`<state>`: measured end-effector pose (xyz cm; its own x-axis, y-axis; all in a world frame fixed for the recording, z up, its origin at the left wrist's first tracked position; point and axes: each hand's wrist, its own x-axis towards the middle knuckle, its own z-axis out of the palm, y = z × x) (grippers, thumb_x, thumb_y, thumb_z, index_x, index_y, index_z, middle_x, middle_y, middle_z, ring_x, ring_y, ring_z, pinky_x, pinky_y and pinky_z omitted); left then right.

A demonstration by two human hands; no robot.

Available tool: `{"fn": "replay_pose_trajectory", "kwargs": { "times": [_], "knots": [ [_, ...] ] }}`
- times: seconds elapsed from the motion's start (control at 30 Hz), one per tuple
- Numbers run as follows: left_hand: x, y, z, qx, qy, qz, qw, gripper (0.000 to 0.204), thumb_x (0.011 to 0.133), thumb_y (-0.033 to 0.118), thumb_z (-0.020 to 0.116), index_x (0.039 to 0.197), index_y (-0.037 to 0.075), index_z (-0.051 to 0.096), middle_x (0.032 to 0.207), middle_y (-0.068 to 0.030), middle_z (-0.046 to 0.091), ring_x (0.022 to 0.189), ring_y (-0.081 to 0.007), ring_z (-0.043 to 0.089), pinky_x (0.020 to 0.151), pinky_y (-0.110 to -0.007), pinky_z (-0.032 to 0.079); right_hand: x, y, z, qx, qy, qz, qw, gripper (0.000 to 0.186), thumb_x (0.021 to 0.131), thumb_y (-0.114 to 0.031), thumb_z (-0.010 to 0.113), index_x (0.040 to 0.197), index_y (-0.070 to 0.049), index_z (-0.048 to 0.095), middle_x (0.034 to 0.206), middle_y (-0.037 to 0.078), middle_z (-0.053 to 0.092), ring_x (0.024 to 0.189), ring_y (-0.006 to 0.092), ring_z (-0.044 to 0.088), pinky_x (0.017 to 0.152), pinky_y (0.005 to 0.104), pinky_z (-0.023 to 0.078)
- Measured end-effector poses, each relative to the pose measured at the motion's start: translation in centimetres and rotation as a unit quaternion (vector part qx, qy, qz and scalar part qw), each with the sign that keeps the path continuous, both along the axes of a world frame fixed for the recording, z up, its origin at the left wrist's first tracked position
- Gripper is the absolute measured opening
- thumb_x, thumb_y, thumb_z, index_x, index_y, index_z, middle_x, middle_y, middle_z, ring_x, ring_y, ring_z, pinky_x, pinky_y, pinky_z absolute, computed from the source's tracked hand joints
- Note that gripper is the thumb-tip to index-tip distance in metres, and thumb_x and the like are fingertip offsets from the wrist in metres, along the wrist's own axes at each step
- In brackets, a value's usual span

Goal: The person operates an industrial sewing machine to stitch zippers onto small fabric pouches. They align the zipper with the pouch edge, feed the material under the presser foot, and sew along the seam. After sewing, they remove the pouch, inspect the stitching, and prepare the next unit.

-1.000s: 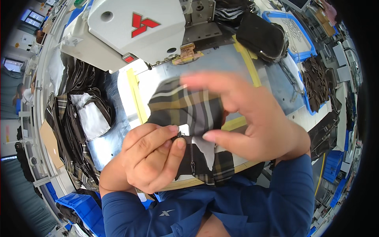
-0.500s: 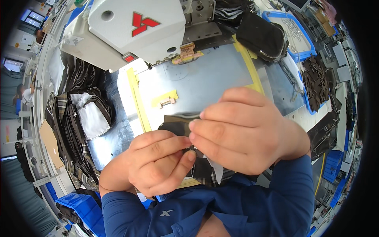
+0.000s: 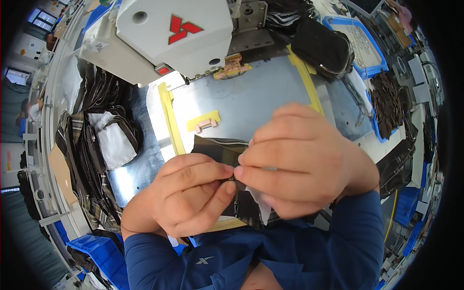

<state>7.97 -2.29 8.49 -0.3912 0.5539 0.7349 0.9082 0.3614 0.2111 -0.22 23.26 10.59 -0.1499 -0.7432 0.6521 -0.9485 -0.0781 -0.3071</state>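
A dark brown fabric piece (image 3: 217,149) with a zipper lies below and between my hands, its far edge showing past my fingers. A small metal zipper pull (image 3: 236,207) hangs from its middle, and a strip of white lining (image 3: 264,209) sticks out below my right hand. My left hand (image 3: 193,193) is closed, thumb and forefinger pinching the piece at the zipper. Fingertips of my right hand (image 3: 299,164) meet the left ones there, also closed on the piece. The exact spot between the fingertips is hidden.
A white sewing machine head (image 3: 164,34) stands ahead over a metal plate with yellow tape (image 3: 171,123). Stacked zippered pouches (image 3: 116,140) lie at left. A black pouch (image 3: 321,46), a blue tray of metal parts (image 3: 357,41) and brown fabric strips (image 3: 386,104) are at right.
My right hand has shifted slightly and its fingers have curled a little differently at the pinch. The zipper pull now shows more clearly. My left hand has barely moved.
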Motion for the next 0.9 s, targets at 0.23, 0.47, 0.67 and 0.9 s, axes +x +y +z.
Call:
{"fn": "replay_pose_trajectory", "kwargs": {
  "times": [0.23, 0.47, 0.67, 0.9],
  "knots": [
    [-0.1, 0.0, 0.1, 0.017, -0.014, 0.018, 1.0, 0.024, 0.075, -0.001, 0.082, 0.098, -0.005, 0.075, 0.094, -0.0084, 0.063, 0.095, -0.0334, 0.076, 0.074, -0.042, 0.062, 1.0, -0.8, -1.6, -0.038, 0.063, -0.054, 0.996, 0.022, 0.079, -0.013, 0.079, 0.098, -0.001, 0.077, 0.091, 0.008, 0.072, 0.079, 0.0225, 0.067, 0.066, 0.0357, 0.051],
    [-0.6, -2.4, 2.2, 0.139, -0.13, -0.011, 0.982, 0.038, 0.074, 0.028, 0.096, 0.094, 0.0, 0.08, 0.089, -0.0142, 0.072, 0.082, -0.0308, 0.076, 0.068, -0.038, 0.06, 0.9, -0.9, -1.6, -0.104, 0.079, -0.028, 0.991, 0.013, 0.079, -0.009, 0.078, 0.091, -0.004, 0.077, 0.088, 0.006, 0.075, 0.077, 0.0194, 0.066, 0.066, 0.0331, 0.051],
    [0.0, -2.5, 3.7, 0.096, -0.266, -0.023, 0.959, 0.024, 0.073, 0.017, 0.089, 0.088, -0.001, 0.082, 0.09, -0.0194, 0.076, 0.08, -0.0316, 0.076, 0.066, -0.038, 0.06, 1.1, -1.1, -1.5, -0.11, 0.067, -0.007, 0.992, 0.008, 0.082, -0.009, 0.079, 0.089, -0.008, 0.077, 0.089, 0.004, 0.076, 0.077, 0.0175, 0.066, 0.069, 0.0317, 0.051],
    [-0.1, -1.6, 3.8, 0.072, -0.162, 0.012, 0.984, 0.016, 0.068, 0.003, 0.086, 0.083, 0.007, 0.083, 0.094, -0.0099, 0.071, 0.08, -0.026, 0.071, 0.068, -0.035, 0.057, 1.2, -1.1, -1.4, -0.106, 0.063, -0.008, 0.992, 0.008, 0.084, -0.008, 0.079, 0.091, -0.009, 0.077, 0.09, 0.003, 0.076, 0.079, 0.0172, 0.066, 0.071, 0.0321, 0.051]
  ]
}}
